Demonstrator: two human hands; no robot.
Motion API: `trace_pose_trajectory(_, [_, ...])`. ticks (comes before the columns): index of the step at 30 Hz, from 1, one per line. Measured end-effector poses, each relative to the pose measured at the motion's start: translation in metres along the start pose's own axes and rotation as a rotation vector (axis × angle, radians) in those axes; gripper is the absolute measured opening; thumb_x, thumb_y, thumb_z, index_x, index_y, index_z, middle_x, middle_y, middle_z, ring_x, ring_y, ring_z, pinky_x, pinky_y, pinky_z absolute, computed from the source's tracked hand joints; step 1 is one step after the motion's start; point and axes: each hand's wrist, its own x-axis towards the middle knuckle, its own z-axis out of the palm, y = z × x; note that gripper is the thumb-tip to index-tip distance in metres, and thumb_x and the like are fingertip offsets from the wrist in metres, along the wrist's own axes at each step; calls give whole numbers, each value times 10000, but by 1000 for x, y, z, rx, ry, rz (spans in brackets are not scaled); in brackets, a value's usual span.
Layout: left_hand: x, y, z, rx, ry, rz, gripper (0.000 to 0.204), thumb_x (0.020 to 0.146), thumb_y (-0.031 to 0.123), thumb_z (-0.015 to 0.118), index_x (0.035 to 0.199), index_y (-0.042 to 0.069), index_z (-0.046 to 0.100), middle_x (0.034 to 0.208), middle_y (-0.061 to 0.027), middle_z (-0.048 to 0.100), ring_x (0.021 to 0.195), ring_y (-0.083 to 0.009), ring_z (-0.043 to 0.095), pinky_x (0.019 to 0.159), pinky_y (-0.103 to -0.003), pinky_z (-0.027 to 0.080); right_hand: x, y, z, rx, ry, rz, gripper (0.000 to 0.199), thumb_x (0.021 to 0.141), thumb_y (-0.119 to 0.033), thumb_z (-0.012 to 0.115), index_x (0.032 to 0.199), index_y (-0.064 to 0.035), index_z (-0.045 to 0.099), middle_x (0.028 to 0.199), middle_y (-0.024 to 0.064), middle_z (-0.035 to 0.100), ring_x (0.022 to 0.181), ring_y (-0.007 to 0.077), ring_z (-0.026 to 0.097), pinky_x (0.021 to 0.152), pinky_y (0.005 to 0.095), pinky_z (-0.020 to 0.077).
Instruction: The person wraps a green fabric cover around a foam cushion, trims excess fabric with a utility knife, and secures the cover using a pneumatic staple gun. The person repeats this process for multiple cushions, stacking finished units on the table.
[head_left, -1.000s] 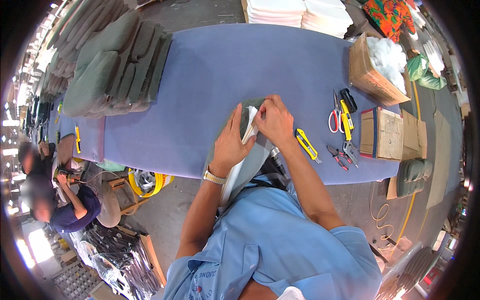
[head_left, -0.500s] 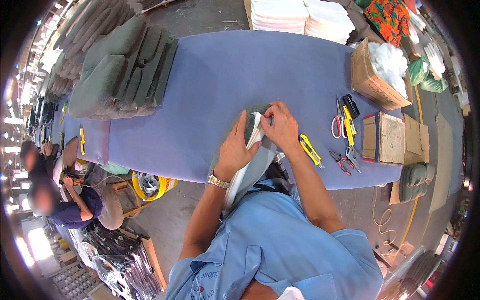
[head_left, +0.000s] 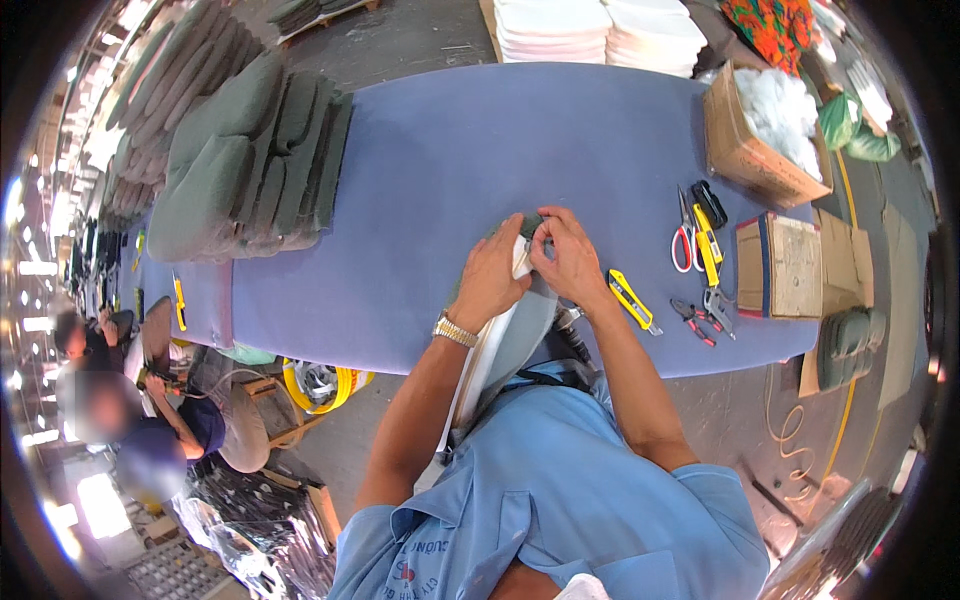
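Observation:
A padded seat cushion (head_left: 515, 335) with a grey-green fabric cover is propped on its edge against my body, over the near side of the blue table (head_left: 440, 130). White padding and a tan strip show along its upturned edge. My left hand (head_left: 490, 280) wraps round the cushion near its far end, fingers pressed on the cover. Close beside it, my right hand (head_left: 568, 252) pinches the cover's edge between thumb and curled fingers. The fabric right under the fingertips is mostly hidden. A yellow box cutter (head_left: 632, 302) lies just right of my right forearm.
Stacked grey-green cushions (head_left: 240, 160) stand at the table's left. At right are red-handled scissors (head_left: 685, 245), another yellow cutter (head_left: 707, 245), pliers (head_left: 693, 320), a stuffing-filled carton (head_left: 745, 140) and a smaller box (head_left: 778, 265). Below left, a yellow bucket (head_left: 362, 382) stands near seated co-workers (head_left: 185, 425).
My left hand has slid forward along the cushion, nearer my right hand. My right fingers are more tightly curled on the cover. The whole view has shifted slightly.

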Motion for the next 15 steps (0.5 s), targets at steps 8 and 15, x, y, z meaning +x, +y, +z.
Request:
trace_pose_trajectory(8, [-4,3,-3,-123,126,-68,587,831,72,729,1392,-28,586,1394,-235,629,1285,-391,611,1077,-445,495,-14,-22,11,83,148,141,274,819,-181,783,1006,-46,635,1371,174,602,1170,390,638,956,452,551])
trace_pose_trajectory(15, [-6,-10,2,-82,178,20,598,819,131,777,1382,10,613,1388,-200,648,1275,-363,629,1075,-410,502,0,-24,17,-122,114,91,178,864,-159,716,960,-27,646,1307,160,640,1137,374,649,918,479,559])
